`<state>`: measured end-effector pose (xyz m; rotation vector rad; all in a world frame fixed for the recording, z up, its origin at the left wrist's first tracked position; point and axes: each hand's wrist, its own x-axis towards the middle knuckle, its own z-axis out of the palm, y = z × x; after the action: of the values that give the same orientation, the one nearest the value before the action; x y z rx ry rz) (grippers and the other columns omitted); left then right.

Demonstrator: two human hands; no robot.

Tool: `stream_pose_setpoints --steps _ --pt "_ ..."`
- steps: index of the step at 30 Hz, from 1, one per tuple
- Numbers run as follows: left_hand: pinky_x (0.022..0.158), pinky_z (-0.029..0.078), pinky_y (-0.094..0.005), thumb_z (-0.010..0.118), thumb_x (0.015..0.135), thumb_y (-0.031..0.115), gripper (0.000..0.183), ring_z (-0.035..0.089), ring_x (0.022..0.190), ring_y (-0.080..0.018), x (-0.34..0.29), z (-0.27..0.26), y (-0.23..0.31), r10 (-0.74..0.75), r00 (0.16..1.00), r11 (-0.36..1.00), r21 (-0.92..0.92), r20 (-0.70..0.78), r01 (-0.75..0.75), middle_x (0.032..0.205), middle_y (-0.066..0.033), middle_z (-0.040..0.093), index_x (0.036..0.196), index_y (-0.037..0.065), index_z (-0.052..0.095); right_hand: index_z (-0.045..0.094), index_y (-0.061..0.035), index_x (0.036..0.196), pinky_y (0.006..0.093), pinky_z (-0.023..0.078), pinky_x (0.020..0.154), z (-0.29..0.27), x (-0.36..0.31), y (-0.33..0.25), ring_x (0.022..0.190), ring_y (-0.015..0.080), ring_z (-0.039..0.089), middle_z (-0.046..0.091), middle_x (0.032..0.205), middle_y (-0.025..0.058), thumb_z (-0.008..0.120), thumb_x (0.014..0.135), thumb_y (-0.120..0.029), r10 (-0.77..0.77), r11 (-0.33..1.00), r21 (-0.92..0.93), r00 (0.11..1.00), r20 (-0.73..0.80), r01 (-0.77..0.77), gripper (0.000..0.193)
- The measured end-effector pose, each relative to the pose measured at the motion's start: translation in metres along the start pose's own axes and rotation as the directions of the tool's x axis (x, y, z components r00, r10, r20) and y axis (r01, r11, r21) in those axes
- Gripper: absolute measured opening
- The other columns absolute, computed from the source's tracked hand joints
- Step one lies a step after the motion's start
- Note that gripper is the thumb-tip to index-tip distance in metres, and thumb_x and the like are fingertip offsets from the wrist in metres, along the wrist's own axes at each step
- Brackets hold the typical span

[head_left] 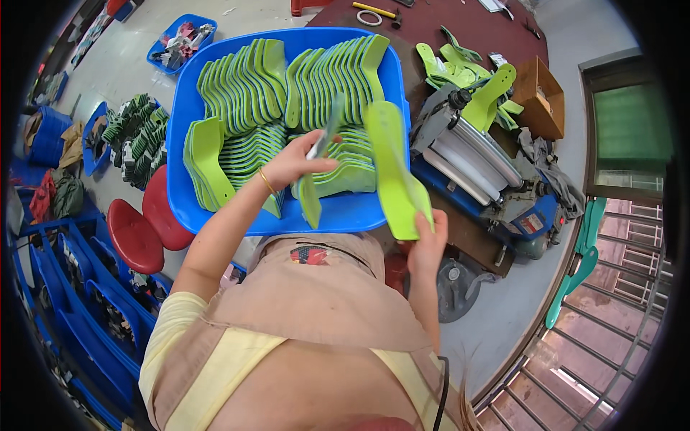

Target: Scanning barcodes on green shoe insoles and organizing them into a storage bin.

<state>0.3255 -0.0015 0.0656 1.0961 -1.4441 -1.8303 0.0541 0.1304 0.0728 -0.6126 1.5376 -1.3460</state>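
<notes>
A bright green curved insole (389,161) stands nearly upright in my right hand (427,244), whose fingers pinch its lower end. My left hand (300,159) is closed on another insole (309,200), seen almost edge-on; its upper part is blurred by motion. Both hands are over the near side of a blue plastic tub (287,228). Inside the tub, several tight rows of matching green insoles (241,82) stand nested against each other. A few more insoles (207,161) lean at the tub's left end.
Right of the tub, a roller machine (471,161) sits on a bench beside loose green insoles (460,65) and a wooden box (537,97). A hammer (377,11) and a tape roll (369,18) lie at the far side. Red stools (136,233) and bundled pieces (136,136) are at left.
</notes>
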Motion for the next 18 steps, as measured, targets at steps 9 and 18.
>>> stream_pose_setpoints --steps 9,18 --pt "0.088 0.049 -0.0402 0.053 0.084 0.011 0.053 0.060 0.088 -0.0205 0.004 -0.039 -0.026 -0.074 0.996 0.612 -0.786 0.044 0.080 0.094 -0.0077 0.059 0.134 0.003 0.037 0.050 -0.0052 0.094 0.0280 0.046 0.040 -0.126 0.011 -0.001 0.064 0.0181 0.061 0.062 0.084 0.0099 0.054 0.087 -0.017 0.173 0.985 0.082 0.923 -0.343 -0.153 0.014" --pt "0.080 0.053 -0.0360 0.055 0.091 0.026 0.031 0.064 0.090 -0.0225 0.007 0.002 -0.048 -0.283 0.949 0.690 -0.717 -0.138 0.102 0.098 -0.0109 0.063 0.114 0.005 0.049 0.054 -0.0008 0.101 0.0349 0.052 0.061 -0.114 0.086 0.009 0.078 0.0233 0.060 0.060 0.096 0.0123 0.055 0.084 -0.012 0.417 0.878 0.376 0.857 -0.302 -0.295 0.020"
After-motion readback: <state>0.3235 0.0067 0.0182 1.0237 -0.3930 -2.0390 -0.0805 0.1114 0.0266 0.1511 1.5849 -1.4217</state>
